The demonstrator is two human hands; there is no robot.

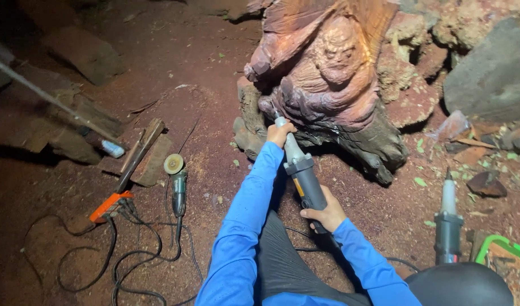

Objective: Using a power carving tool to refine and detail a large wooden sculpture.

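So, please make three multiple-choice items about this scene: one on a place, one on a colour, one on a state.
1. Where does the tip of the held die grinder rest?
A. on the wood carving
B. on the angle grinder
C. in the green crate

2. What colour are the sleeves?
A. red
B. blue
C. white

3. How is the second grinder, at the right, at this moment?
A. held by both hands
B. lying unheld on the ground
C. hanging from the carving

Answers: 1 A, the tip meets the carving's lower part. 2 B, both sleeves are bright blue. 3 B, the left hand and right hand both grip the other tool.
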